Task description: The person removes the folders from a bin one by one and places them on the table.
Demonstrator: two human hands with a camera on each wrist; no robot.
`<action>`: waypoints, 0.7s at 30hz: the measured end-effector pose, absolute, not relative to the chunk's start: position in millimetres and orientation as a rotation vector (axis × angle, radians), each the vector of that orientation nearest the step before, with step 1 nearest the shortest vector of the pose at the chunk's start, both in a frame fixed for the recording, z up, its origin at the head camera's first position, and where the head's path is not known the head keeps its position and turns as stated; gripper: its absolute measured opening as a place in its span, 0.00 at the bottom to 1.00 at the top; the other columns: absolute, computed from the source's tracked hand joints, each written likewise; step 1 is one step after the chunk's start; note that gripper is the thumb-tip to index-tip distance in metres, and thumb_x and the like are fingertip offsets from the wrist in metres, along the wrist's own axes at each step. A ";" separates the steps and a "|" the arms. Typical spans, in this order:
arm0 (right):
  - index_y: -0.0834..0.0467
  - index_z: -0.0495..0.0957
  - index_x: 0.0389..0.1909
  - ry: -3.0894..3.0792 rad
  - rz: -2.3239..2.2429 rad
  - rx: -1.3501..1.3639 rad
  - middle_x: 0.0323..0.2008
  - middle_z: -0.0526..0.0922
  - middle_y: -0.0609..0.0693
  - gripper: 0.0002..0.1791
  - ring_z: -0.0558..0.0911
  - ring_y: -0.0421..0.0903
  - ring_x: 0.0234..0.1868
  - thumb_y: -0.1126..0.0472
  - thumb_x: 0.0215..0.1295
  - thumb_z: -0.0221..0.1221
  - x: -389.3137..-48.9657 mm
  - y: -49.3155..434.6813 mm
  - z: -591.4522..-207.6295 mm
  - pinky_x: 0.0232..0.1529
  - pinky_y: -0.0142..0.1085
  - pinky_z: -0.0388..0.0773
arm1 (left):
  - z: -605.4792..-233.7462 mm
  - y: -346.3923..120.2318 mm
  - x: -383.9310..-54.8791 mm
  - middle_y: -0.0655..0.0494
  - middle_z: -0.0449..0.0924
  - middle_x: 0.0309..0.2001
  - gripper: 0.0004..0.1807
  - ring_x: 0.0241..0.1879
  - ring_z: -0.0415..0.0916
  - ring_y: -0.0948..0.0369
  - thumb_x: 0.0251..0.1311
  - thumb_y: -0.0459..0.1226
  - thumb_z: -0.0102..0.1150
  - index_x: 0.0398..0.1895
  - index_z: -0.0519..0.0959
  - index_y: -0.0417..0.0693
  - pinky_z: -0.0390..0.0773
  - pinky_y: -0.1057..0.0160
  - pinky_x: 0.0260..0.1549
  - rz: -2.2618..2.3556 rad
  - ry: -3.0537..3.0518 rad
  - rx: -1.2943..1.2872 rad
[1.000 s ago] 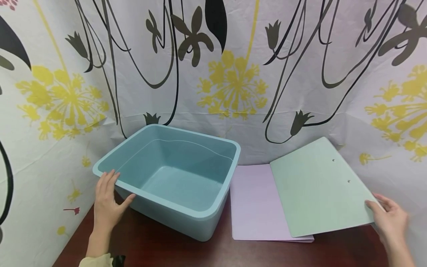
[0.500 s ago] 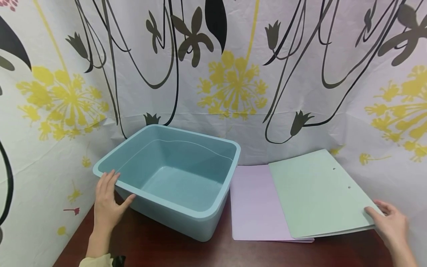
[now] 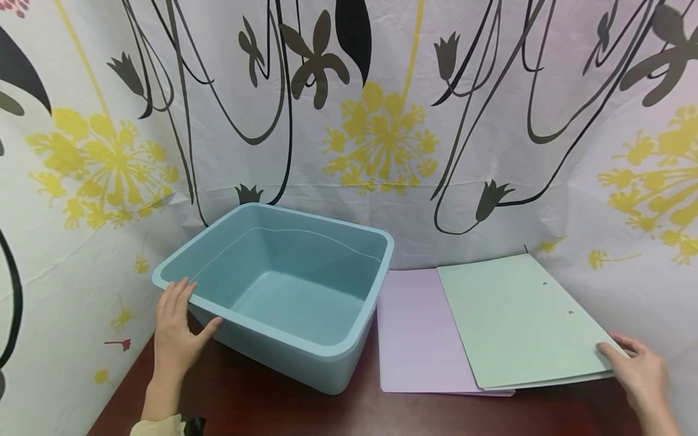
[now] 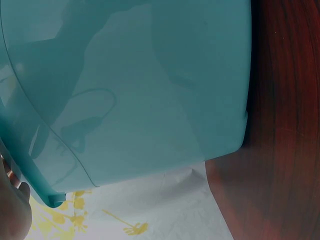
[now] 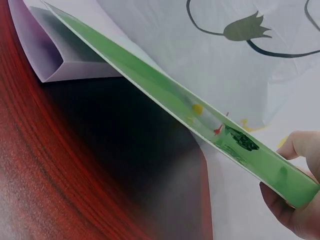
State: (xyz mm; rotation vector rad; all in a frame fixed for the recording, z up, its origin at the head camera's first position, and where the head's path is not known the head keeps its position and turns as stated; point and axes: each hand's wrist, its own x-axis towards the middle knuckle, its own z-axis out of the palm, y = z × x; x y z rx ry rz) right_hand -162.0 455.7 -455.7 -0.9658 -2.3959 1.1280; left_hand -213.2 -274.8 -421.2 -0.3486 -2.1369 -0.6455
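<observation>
An empty teal plastic tub [image 3: 343, 357] stands on the dark wooden table [image 3: 283, 412]. My left hand [image 3: 176, 327] rests on the tub's near left rim with fingers fairly straight; the left wrist view fills with the tub's wall [image 4: 150, 100]. To the right, a pale green folder [image 3: 518, 321] lies partly over a lilac folder [image 3: 414, 339]. My right hand [image 3: 632, 363] pinches the green folder's near right corner, thumb on top. In the right wrist view the green folder [image 5: 200, 120] slants just above the table, lilac folder [image 5: 45, 60] beneath its far end.
A white curtain [image 3: 382, 121] printed with yellow flowers and black stems hangs close behind and on both sides. The curtain's hem lies on the table beside the green folder's right edge. Bare table shows along the near edge.
The green folder has come down: its far edge, raised a second ago, now sits low and nearly flat over the lilac folder. My right hand sank slightly with it. The left hand stayed put.
</observation>
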 end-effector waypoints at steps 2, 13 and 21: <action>0.71 0.65 0.58 -2.400 1.126 -0.965 0.35 0.76 0.71 0.32 0.65 0.26 0.16 0.56 0.56 0.57 -162.4 456.9 -457.7 0.16 0.24 0.67 | -421.1 -274.6 -213.2 0.35 0.61 0.60 0.51 0.65 0.49 0.43 0.47 0.70 0.46 0.58 0.66 0.33 0.45 0.46 0.63 -0.646 -2.136 -0.350; 0.71 0.64 0.59 -2.419 1.114 -1.017 0.56 0.65 0.72 0.32 0.70 0.38 0.28 0.57 0.57 0.56 -163.3 458.5 -464.6 0.17 0.22 0.61 | -420.8 -273.7 -213.2 0.35 0.61 0.60 0.51 0.65 0.49 0.42 0.46 0.70 0.46 0.58 0.66 0.33 0.45 0.44 0.63 -0.656 -2.141 -0.343; 0.71 0.63 0.59 -2.491 1.052 -0.965 0.54 0.66 0.73 0.33 0.66 0.66 0.55 0.55 0.57 0.56 -174.5 492.2 -505.4 0.37 0.42 0.75 | -420.9 -274.1 -213.3 0.35 0.61 0.60 0.51 0.65 0.49 0.41 0.47 0.70 0.45 0.58 0.66 0.34 0.46 0.44 0.63 -0.653 -2.128 -0.351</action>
